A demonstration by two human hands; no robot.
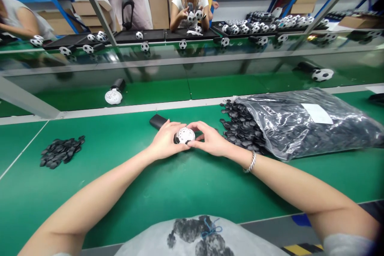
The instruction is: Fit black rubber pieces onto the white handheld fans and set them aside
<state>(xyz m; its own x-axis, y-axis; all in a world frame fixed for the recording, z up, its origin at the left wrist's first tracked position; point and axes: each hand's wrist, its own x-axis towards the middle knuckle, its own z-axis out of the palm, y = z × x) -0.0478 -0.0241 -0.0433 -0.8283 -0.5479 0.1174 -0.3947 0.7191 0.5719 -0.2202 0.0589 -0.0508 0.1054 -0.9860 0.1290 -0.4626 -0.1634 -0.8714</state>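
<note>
Near the middle of the green table (pixel 168 192), a white ball (pixel 185 135) with a few black patches sits between my hands. My left hand (pixel 166 140) is wrapped round its left side, with a black handle (pixel 157 121) just beyond the fingers. My right hand (pixel 208 140) holds the ball's right edge between thumb and fingers. A pile of small black pieces (pixel 62 152) lies at the left. More black pieces (pixel 243 126) spill from the mouth of a large clear plastic bag (pixel 312 124) at the right.
Behind the table runs a green conveyor (pixel 210 84), bearing a white ball with a black handle (pixel 113 97) and a patterned ball (pixel 323 75). Slanted metal posts (pixel 27 96) rise at the left. People work across the line, among many football-patterned balls (pixel 246 28).
</note>
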